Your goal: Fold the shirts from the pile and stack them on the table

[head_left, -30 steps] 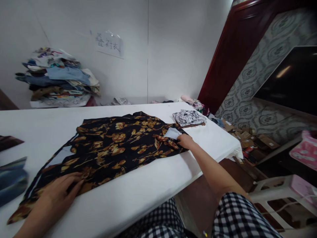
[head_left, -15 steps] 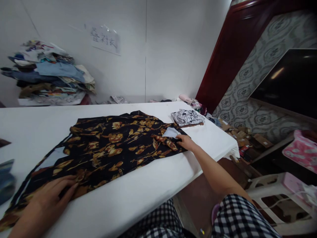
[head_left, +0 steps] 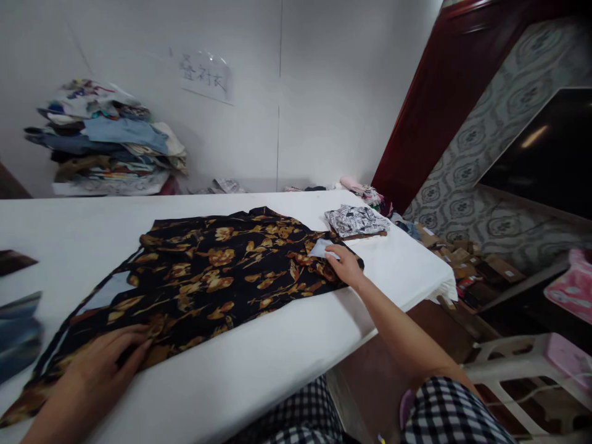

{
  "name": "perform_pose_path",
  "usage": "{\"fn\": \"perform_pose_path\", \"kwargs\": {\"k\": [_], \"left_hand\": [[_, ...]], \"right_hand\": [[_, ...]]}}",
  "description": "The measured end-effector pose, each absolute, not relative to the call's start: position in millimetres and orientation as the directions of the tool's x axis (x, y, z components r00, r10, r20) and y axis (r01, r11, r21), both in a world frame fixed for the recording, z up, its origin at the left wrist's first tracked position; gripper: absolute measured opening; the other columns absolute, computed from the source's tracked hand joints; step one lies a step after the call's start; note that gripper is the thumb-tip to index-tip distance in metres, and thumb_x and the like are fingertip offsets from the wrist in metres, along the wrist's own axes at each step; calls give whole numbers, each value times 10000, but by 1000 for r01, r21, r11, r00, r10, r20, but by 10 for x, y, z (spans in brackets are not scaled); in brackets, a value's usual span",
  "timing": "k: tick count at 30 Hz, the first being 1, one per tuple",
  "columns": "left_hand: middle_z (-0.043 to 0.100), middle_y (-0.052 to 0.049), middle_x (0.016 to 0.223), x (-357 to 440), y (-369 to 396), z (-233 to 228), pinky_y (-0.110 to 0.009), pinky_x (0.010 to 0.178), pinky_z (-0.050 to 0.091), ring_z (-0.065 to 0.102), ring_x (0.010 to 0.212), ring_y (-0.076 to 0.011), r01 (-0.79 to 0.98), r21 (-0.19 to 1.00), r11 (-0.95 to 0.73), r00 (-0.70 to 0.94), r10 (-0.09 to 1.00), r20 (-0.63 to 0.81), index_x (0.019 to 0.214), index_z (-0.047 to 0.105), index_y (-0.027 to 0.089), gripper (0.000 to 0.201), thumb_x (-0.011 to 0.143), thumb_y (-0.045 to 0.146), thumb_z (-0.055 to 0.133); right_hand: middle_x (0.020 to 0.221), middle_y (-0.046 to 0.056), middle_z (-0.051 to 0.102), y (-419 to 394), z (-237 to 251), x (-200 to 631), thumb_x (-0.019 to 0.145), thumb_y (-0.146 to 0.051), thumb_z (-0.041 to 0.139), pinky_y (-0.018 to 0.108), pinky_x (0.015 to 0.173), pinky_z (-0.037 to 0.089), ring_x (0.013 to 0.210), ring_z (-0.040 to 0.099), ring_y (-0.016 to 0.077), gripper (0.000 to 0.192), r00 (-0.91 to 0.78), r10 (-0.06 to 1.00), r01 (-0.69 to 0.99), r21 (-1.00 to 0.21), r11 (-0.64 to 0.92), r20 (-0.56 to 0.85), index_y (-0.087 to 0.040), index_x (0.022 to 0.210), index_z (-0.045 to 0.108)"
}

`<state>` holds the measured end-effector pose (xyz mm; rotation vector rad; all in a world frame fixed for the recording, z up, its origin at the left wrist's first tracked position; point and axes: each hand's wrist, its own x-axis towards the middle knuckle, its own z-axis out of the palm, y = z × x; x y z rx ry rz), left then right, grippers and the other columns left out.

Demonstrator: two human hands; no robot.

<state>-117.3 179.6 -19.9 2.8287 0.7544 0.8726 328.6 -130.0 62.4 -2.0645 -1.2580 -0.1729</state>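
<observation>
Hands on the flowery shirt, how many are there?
2. The left hand lies flat on the flowery shirt at its near left end; the right hand rests on its right end.

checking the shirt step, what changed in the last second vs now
The right hand slid a little farther onto the floral shirt, by its collar end. The left hand stayed flat on the hem end. The shirt still lies spread on the white table.
</observation>
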Motion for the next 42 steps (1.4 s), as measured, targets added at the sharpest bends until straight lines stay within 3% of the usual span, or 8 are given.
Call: {"fn": "perform_pose_path", "kwargs": {"k": [2, 5, 12, 18, 23, 31, 35, 42], "left_hand": [[713, -6, 932, -1145, 1706, -96, -406, 842, 556, 667, 856, -225, 407, 246, -880, 712, 474, 518, 773, 616, 292, 259, 837, 477, 447], [705, -51, 963, -1111, 1568, 54, -415, 871, 541, 663, 880, -229, 413, 273, -869, 704, 495, 510, 722, 612, 263, 274, 828, 460, 455], [701, -111, 1002, -1110, 1471, 154, -412, 879, 523, 655, 923, -249, 510, 308, -803, 668, 595, 446, 635, 564, 229, 251, 789, 387, 443], [702, -103, 1008, -1129, 1438, 184, -391, 904, 513, 654, 954, -249, 512, 360, -780, 646, 626, 438, 747, 622, 219, 292, 828, 448, 460], [686, -114, 1094, -983, 1400, 483, -403, 989, 476, 624, 1069, -254, 517, 337, -787, 622, 616, 484, 924, 645, 191, 359, 888, 479, 434], [474, -132, 1465, -780, 1598, 193, -526, 1133, 315, 394, 1383, -300, 585, 201, -785, 758, 618, 209, 1324, 556, 181, 564, 893, 525, 440], [444, -110, 1490, -826, 1677, 90, -509, 1147, 297, 373, 1398, -280, 607, 226, -762, 753, 642, 145, 1362, 527, 204, 590, 906, 557, 405], [438, -117, 1495, -455, 1894, 399, -509, 1144, 285, 340, 1413, -280, 589, 223, -776, 727, 630, 273, 1369, 514, 207, 558, 926, 522, 387]], "right_hand": [[1338, 90, 590, -1195, 673, 3016, 949, -384, 470, 388, 1093, 379, 1280, 497, 210, 361, 342, 773, 908, -399, -126, 535, -219, 1231, 624], [1499, 98, 434, -1073, 640, 2804, 952, -453, 468, 457, 1159, 269, 1432, 306, 231, 501, 175, 894, 963, -260, -69, 412, -215, 1393, 493], [1506, 116, 420, -1079, 238, 3179, 993, -405, 358, 523, 1134, 273, 1426, 328, 257, 476, 387, 921, 904, -219, -368, 46, -213, 1411, 481], [1533, 144, 366, -1060, 409, 3057, 972, -428, 401, 557, 1130, 266, 1438, 290, 311, 505, 391, 910, 916, -162, -368, 139, -182, 1403, 494], [1586, 97, 264, -825, 638, 2746, 979, -470, 361, 510, 1167, 225, 1483, 169, 255, 541, 195, 911, 975, -175, -138, 363, -209, 1448, 432], [1573, 84, 291, -659, 206, 2729, 962, -548, 342, 484, 1190, 173, 1477, 198, 236, 607, 191, 981, 958, -219, -184, 11, -225, 1473, 395], [1582, 65, 265, -688, 111, 2770, 965, -567, 313, 460, 1200, 157, 1482, 176, 220, 624, 205, 979, 956, -216, -198, 12, -229, 1486, 370], [1578, 61, 268, -698, 69, 2778, 966, -531, 347, 508, 1193, 175, 1478, 189, 242, 589, 191, 981, 956, -232, -178, 36, -255, 1485, 369]]}}
